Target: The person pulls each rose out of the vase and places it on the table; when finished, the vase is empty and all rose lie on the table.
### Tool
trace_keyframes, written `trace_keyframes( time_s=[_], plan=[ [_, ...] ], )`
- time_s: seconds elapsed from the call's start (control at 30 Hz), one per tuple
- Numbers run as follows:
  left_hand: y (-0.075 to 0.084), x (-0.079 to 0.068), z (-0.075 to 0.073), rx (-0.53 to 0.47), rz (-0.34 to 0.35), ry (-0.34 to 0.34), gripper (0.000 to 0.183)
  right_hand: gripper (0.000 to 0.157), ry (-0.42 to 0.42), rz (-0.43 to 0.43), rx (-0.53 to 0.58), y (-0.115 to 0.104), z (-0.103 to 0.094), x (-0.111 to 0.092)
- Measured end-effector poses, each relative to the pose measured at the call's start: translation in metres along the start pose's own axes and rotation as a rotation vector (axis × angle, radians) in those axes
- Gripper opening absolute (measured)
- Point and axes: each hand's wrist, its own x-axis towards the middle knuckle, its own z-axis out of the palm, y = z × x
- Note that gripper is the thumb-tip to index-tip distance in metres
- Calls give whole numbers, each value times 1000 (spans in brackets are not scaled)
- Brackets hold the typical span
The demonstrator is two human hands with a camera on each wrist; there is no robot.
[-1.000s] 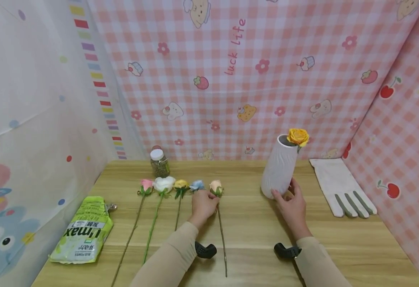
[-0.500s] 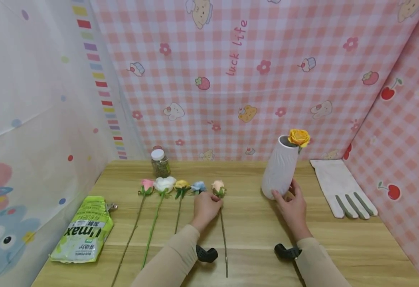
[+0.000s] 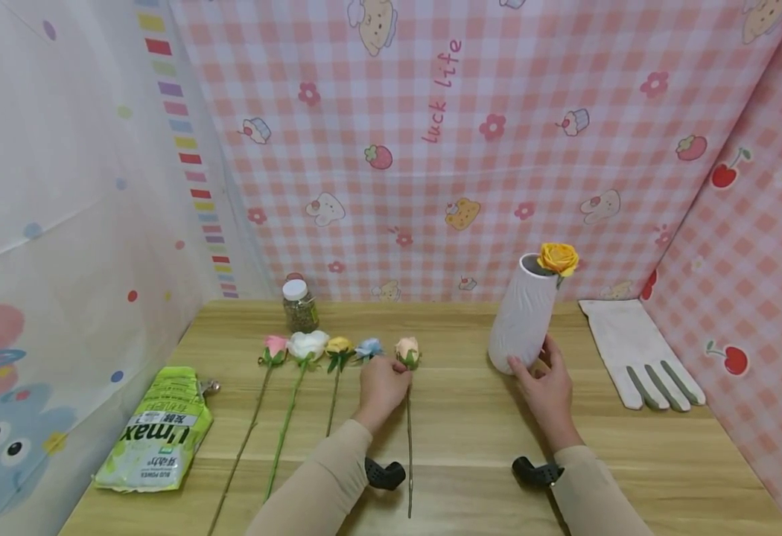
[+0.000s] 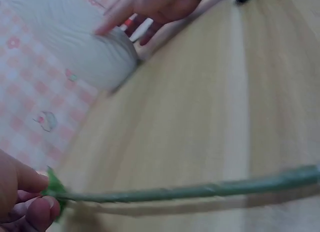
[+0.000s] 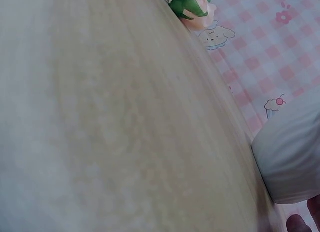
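In the head view my left hand [image 3: 383, 387] pinches the stem of a peach rose [image 3: 407, 351] just below its bloom. The left wrist view shows thumb and finger on the green stem [image 4: 165, 193] at the leafy base of the flower. My right hand [image 3: 549, 388] holds the lower part of a white ribbed vase [image 3: 521, 320], its thumb on the near side. One yellow rose [image 3: 558, 258] leans out at the right of the vase's mouth. Left of my left hand lie a blue rose [image 3: 369, 348], a yellow rose [image 3: 339, 345], a white rose [image 3: 307, 345] and a pink rose [image 3: 274, 347].
A small jar with a white lid [image 3: 299, 305] stands behind the flowers. At the left lies a green and white pouch [image 3: 156, 432]. A white and grey glove [image 3: 639, 350] is at the far right. Patterned cloth [image 3: 404, 186] surrounds the wooden table [image 3: 471, 439].
The lower end of the peach rose's stem has swung a little to the left, with my left hand still pinching it. My right hand and the vase look unchanged.
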Motion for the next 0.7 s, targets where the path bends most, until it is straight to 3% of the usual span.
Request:
trace_keyframes(
  time_s=[0.17,0.27,0.4,0.53,0.7],
  plan=[
    [28,6,-17,-48,85,29,8,80,8,-2,0,0,0,0],
    [61,12,-29,-114,134,-2,9,80,12,-2,-4,0,-1,0],
    [112,18,-40,-169,252,-23,8,80,7,-2,-9,-1,-1,1],
    [160,20,-40,-208,379,-49,10,81,1,-3,-4,-1,-1,2],
    [200,25,-29,-216,436,-74,22,83,-10,9,2,-2,-2,1]
  ],
)
